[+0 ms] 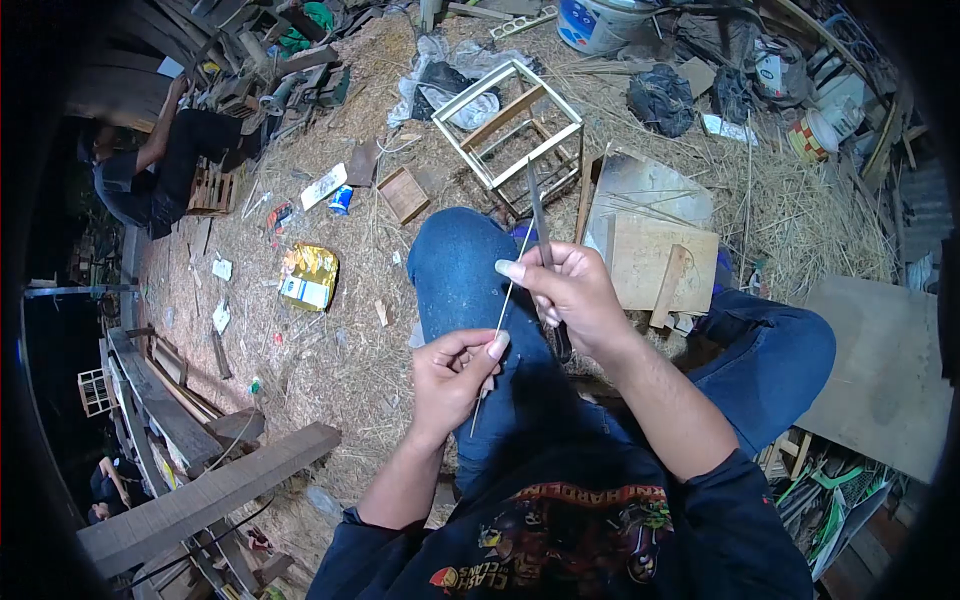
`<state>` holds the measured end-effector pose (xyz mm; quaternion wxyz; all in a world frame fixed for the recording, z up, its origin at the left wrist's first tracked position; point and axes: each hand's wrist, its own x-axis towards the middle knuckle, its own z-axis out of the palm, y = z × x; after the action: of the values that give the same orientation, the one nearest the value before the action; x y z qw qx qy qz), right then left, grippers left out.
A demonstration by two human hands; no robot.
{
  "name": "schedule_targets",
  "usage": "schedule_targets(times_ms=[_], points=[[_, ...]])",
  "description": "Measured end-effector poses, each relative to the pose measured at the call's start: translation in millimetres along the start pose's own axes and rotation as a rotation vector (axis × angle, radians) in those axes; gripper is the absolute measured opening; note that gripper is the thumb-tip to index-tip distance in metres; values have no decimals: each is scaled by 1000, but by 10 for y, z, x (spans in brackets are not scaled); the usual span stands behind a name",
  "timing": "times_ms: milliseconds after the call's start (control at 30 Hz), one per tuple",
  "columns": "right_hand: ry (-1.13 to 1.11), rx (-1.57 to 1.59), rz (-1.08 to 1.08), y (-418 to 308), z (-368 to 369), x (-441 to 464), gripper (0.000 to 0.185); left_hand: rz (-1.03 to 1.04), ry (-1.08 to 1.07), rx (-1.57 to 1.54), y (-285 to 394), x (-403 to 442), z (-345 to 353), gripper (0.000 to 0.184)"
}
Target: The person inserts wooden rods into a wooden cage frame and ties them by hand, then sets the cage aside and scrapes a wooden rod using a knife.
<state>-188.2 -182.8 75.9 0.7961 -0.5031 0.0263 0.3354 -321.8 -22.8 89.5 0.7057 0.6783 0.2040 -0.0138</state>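
Note:
Over my lap, my left hand is closed in a pinch on a thin pale wooden strip, whose lower end sticks out below the fingers. My right hand is wrapped around a knife with its long narrow blade pointing up and away from me. The right thumb rests against the strip, close to the blade. The knife's handle is mostly hidden by the fingers; its dark end shows below the hand. Just beyond my knees stands an open frame of pale wooden sticks.
Boards lie by my right knee, and a large flat panel lies farther right. A thick beam crosses the lower left. A yellow packet and a blue can lie on straw-littered ground. Another person sits at upper left.

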Motion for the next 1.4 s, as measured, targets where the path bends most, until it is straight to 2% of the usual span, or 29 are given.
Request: schedule_targets(times_ms=[100, 167, 233, 267, 333, 367, 400, 467, 500, 567, 700, 867, 967, 1133, 1400], points=[[-69, 20, 29, 56, 3, 25, 13, -46, -28, -171, -4, 18, 32, 19], [-130, 20, 46, 113, 17, 53, 13, -37, 10, -163, -70, 18, -4, 20], [-6, -265, -234, 164, 79, 80, 22, -27, 50, -150, -113, 39, -63, 22], [-13, -262, -232, 141, 63, 68, 22, -42, 128, -111, -115, 78, -98, 21], [87, -735, -255, 58, 0, 12, 20, -61, 213, -71, -104, 157, -148, 21], [132, -852, -420, 127, 9, 12, 18, -85, 232, -83, -93, 204, -160, 22], [129, -851, -418, 199, -20, 37, 18, -110, 251, -95, -81, 244, -165, 22], [77, -1174, -787, 295, -105, 84, 29, -145, 255, -93, -25, 288, -148, 23], [78, -1174, -787, 282, -93, 62, 29, -151, 240, -87, -16, 308, -142, 23], [65, -1396, -804, 234, -63, -28, 38, -160, 220, -79, -20, 337, -149, 23], [54, -1402, -859, 226, -41, -40, 39, -168, 183, -111, -40, 372, -200, 23], [52, -1252, -748, 312, -37, -5, 31, -181, 151, -181, -38, 381, -269, 23], [56, -1220, -715, 246, 1, -38, 28, -159, 158, -108, -41, 365, -221, 22], [83, -1175, -668, 274, 16, -62, 27, -153, 228, -35, -38, 350, -133, 22], [40, -1114, -600, 300, -20, -42, 24, -147, 198, -53, -58, 371, -166, 23]])
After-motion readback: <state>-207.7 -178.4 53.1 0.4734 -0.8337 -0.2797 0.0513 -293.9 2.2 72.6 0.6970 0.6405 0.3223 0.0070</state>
